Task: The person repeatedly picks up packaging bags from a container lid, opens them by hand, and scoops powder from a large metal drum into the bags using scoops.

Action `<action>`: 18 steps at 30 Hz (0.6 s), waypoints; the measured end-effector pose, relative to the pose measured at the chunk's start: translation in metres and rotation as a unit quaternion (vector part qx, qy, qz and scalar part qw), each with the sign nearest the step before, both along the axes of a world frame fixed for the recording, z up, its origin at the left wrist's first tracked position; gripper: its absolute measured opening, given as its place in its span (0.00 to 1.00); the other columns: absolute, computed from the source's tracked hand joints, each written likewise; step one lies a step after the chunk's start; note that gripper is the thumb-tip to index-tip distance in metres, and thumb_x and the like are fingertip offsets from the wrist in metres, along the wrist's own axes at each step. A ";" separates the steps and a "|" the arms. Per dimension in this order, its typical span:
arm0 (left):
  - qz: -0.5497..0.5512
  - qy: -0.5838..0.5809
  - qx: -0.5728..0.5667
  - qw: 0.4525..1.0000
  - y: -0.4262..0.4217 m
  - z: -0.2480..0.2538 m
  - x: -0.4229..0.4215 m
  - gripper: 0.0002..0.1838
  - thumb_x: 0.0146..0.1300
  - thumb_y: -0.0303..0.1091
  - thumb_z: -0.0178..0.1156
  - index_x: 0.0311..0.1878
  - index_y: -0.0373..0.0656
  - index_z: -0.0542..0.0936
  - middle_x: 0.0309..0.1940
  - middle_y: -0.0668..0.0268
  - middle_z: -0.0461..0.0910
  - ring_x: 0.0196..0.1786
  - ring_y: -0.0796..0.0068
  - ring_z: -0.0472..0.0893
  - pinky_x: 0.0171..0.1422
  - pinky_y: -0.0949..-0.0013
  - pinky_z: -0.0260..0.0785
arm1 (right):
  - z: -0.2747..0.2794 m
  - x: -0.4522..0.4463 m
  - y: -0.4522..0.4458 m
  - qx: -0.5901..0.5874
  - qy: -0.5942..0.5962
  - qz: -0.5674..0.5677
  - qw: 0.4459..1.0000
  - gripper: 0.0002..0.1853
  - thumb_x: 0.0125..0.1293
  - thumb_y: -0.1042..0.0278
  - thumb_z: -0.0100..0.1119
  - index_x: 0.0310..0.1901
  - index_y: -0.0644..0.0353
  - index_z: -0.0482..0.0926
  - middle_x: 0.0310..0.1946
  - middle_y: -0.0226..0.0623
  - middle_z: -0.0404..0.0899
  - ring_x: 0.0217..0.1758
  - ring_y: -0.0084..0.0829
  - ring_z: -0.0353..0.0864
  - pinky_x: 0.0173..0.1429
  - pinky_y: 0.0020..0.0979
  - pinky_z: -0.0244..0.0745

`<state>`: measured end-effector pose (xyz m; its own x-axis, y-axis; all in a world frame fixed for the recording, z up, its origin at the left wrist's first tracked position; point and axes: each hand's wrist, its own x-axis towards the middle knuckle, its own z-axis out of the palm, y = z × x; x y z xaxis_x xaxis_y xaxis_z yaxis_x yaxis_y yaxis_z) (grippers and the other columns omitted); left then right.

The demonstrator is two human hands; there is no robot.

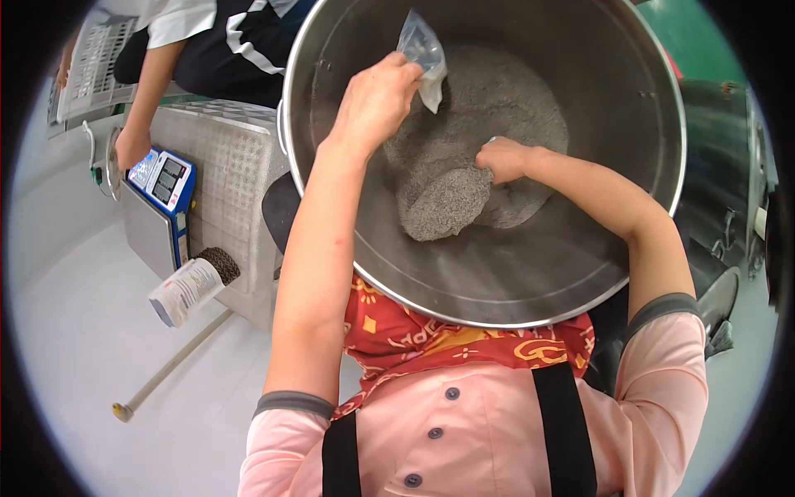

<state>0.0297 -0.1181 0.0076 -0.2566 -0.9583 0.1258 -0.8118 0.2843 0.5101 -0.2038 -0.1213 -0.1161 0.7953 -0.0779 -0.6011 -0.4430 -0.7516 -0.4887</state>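
Note:
A large round metal drum [654, 157] stands in front of me with grey granular material [505, 91] in its bottom. My left hand [377, 99] is over the drum's left side, its fingers closed on the edge of a clear plastic bag [424, 51]. The bag hangs tilted, with something pale in its lower part. Deeper in the drum, my right hand [507, 160] is closed around the handle end of a scoop [447, 204] heaped with the grey granules. Most of the scoop's body and its handle are hidden.
To the left, a co-worker's hand [132, 149] touches a blue digital scale [170, 178] on an upturned plastic crate [228, 149]. A labelled plastic tub [186, 291] with dark granules at its mouth is by the crate's near edge. A pole [174, 362] extends low over the white floor.

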 end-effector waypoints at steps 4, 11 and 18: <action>-0.018 -0.065 0.008 0.998 0.031 -0.020 -0.016 0.05 0.54 0.28 0.52 0.29 0.41 0.78 0.33 0.57 0.77 0.39 0.57 0.79 0.44 0.58 0.72 | 0.051 -0.020 0.013 0.004 -0.034 -0.013 0.999 0.22 0.47 0.64 0.67 0.47 0.59 0.79 0.38 0.48 0.80 0.46 0.47 0.78 0.50 0.41 0.74; -0.079 -0.090 -0.042 0.992 0.092 -0.026 -0.055 0.02 0.47 0.27 0.57 0.27 0.43 0.77 0.28 0.60 0.78 0.37 0.58 0.79 0.42 0.59 0.72 | 0.121 -0.095 0.025 -0.035 0.007 -0.131 0.991 0.22 0.49 0.60 0.68 0.45 0.61 0.79 0.44 0.49 0.78 0.52 0.45 0.75 0.57 0.38 0.70; -0.139 -0.166 -0.004 0.976 0.132 -0.035 -0.078 0.05 0.47 0.29 0.55 0.21 0.42 0.80 0.25 0.57 0.80 0.32 0.60 0.82 0.39 0.61 0.74 | 0.162 -0.138 -0.001 -0.090 -0.019 -0.200 0.975 0.14 0.47 0.66 0.66 0.37 0.61 0.81 0.37 0.49 0.80 0.45 0.47 0.77 0.51 0.37 0.72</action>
<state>-0.0487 0.0144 -0.0275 -0.5350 -0.8449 -0.0007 -0.8225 0.5206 0.2289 -0.3413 -0.1222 0.0463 0.7011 -0.4882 -0.5197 -0.7025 -0.5980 -0.3859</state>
